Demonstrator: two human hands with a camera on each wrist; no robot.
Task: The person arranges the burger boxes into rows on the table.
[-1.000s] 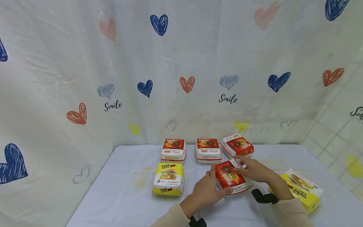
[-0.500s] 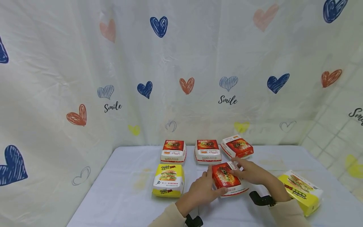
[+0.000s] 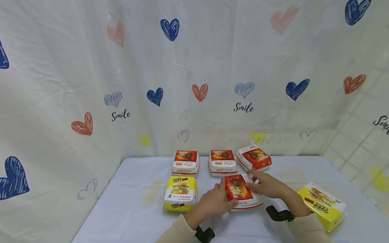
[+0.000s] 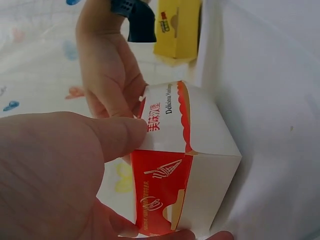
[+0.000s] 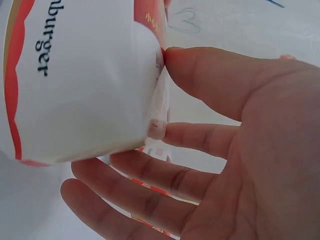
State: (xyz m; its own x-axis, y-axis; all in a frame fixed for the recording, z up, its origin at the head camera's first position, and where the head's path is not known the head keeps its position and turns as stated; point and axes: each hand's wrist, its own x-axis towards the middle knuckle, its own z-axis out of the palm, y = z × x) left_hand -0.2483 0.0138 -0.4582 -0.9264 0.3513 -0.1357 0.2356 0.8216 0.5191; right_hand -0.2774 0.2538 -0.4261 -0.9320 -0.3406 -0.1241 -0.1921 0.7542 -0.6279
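Shifted left on the white-clothed surface and turned a little squarer to its far edge since the earlier frame, the red-and-white hamburger box sits right of the middle, nearer the viewer than the back row; both hands have moved with it. Left hand grips its left side, thumb on the near face; right hand holds the far right corner, thumb on the lid, fingers only gently bent. Whether the base touches the cloth cannot be told.

Handling it well probably calls for light, even pressure from both sides, since the card walls look easy to dent, and for small turns led by both hands together. Keeping clear of the left yellow burger box and the angled red box behind seems wise.

Its lettered white face looks toward the near edge, swung slightly to the right; a red side faces left. Seen from above, its outline is nearly square, so no long axis stands out. Beyond it, the middle red box stands square to the far edge.
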